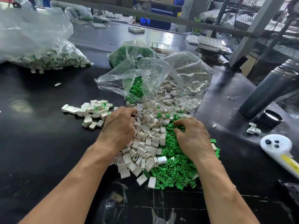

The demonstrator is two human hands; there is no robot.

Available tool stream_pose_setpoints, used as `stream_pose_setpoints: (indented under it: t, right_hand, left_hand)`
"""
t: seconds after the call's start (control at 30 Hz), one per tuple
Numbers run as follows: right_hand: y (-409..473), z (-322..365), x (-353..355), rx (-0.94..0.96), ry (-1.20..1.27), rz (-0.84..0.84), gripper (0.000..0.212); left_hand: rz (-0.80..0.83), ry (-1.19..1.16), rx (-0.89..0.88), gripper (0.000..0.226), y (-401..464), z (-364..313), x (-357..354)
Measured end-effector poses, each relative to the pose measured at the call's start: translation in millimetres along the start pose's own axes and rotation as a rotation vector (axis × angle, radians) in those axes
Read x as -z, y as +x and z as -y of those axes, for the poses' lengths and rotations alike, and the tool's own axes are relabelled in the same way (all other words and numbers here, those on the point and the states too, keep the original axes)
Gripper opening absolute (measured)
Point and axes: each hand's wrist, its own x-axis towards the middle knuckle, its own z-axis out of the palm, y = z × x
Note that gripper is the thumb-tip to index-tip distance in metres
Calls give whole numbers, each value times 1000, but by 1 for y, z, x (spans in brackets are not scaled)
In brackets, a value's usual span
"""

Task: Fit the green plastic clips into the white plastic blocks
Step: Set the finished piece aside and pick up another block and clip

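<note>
Left hand (119, 125): fingers curled into white plastic blocks (145, 143) heaped on the counter (40, 143); grasp hidden | Right hand (192, 136): fingers bent over green plastic clips (174, 172); pinch not discernible | Handling: parts judged light, stiff, slippery; best taken singly by the side faces

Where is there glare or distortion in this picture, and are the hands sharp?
Head view: glare on the black table and clear bag; wide-angle bending of the frame posts at right; left hand and right hand sharp.
</note>
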Motion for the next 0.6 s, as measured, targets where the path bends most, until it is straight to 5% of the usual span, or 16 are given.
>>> stream_pose_setpoints:
  t: [0.2,0.33,0.6]
  right_hand:
    - [-2,1,-1,11,89,-50,24]
    - [-2,4,-3,18,31,-11,31]
    - [0,6,-5,9,62,-58,10]
  left_hand:
    - [-127,-148,-41,32,-7,-1,2]
    - [-121,-50,-33,38,-7,1,3]
    - [-94,83,42,26,-5,-1,5]
